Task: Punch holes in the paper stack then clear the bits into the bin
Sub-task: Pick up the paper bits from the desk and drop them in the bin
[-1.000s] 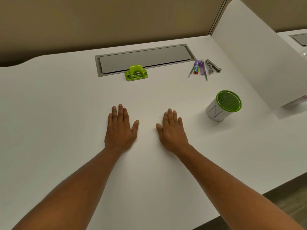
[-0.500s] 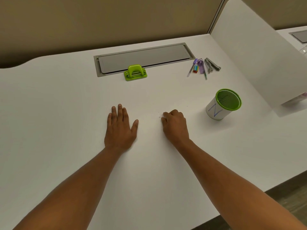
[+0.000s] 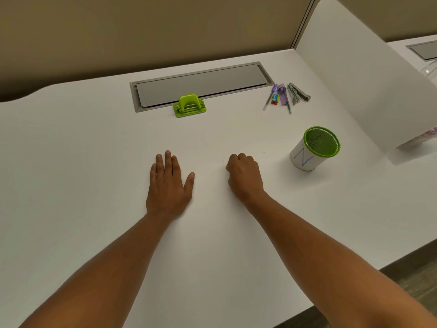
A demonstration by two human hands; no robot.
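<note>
Now the right hand [image 3: 244, 177] has curled its fingers on the desk [image 3: 71, 162], maybe pinching paper bits, while the left hand [image 3: 168, 183] lies flat.

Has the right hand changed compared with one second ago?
Yes. The right hand stays at the same distance from the green mesh cup, but its fingers have curled from flat into a fist.

Left hand [image 3: 168, 188] flat on white worktop [image 3: 71, 174], right hand [image 3: 244, 177] with fingers curled under, green hole punch [image 3: 189, 106], green-rimmed mesh bin [image 3: 315, 147] at right
</note>
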